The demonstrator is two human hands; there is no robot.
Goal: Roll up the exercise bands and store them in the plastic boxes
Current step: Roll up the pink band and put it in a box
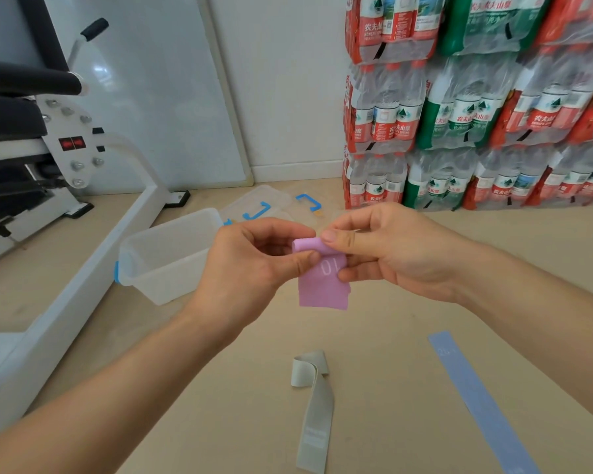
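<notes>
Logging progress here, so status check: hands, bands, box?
Left hand and right hand pinch pink band, top rolled, tail hanging. Grey band, blue band loose on floor. Clear box open, unblocked.

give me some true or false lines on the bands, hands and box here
1. The left hand and right hand both hold the pink band. True.
2. The grey band lies in the plastic box. False: it lies on the floor.
3. The blue band lies flat on the floor. True.
4. The plastic box is closed. False: its top is open.
5. The pink band is fully rolled. False: only its top end is rolled; the rest hangs down.
</notes>
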